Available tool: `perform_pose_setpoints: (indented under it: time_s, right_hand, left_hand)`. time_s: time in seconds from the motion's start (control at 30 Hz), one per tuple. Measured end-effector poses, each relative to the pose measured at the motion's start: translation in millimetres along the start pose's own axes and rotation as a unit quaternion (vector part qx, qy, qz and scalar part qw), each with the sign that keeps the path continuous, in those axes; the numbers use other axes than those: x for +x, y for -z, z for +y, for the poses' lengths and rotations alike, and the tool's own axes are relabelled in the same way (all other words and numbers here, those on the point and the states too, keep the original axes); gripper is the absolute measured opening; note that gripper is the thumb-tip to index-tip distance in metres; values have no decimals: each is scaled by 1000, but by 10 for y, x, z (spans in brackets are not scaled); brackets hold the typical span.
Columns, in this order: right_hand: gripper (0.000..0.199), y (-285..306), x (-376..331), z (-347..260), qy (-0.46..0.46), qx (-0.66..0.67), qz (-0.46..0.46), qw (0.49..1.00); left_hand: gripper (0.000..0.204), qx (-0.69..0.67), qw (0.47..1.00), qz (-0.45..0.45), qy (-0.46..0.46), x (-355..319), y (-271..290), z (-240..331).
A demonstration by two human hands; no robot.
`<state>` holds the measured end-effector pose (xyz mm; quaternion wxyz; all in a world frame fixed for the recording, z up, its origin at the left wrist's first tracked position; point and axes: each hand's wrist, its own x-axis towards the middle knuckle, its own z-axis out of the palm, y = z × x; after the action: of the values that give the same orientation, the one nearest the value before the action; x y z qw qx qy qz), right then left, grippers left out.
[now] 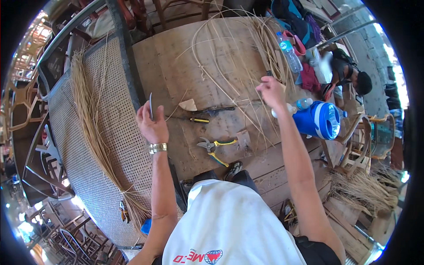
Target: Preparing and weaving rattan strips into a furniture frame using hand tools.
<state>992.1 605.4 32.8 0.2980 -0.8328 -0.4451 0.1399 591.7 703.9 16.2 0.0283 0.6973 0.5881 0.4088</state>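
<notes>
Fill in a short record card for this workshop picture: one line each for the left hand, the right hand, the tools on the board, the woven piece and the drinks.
left hand: raised, gripping a thin dark blade
right hand: pinching pale cane strips
tools: yellow-handled pruning shears and a screwdriver on the wooden board
woven piece: cane-mesh panel to the person's left, with a bundle of fibres across it
drinks: blue jug, clear bottle

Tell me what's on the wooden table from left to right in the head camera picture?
Bundle of pale straw strands → left hand holding a thin blade → yellow-handled pliers → right hand → round blue water jug.
</notes>
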Motion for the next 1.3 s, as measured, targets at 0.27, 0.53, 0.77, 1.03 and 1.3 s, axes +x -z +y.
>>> perform_pose_setpoints:
  time_s: [0.27, 0.53, 0.77, 1.03, 1.3]
  right_hand:
    - [23, -413, -1245, -738, -44, 284, -48, 956]
    - [16, 393, -2079, -152, -201, 243, -61, 947]
    - [20, 1193, -3654, 1287, -342, 155, -13, 927]
    - [21, 1200, -3859, 2227, -403, 36, -66, 912]
    - [12, 723, -4012, 3353, -379, -12, -255, 889]
  left_hand:
    - [33, -400, 621, -537, 406, -317, -641, 1494]
    - [13, -527, 600, -484, 359, 18, -1317, 1609]
    - [4, -568, 634, -413, 325, 288, -1787, 1903]
    - [35, -129, 907, -388, 103, -729, -1890, 1858]
    - [26, -246, 821, -458, 237, -1987, 275, 873]
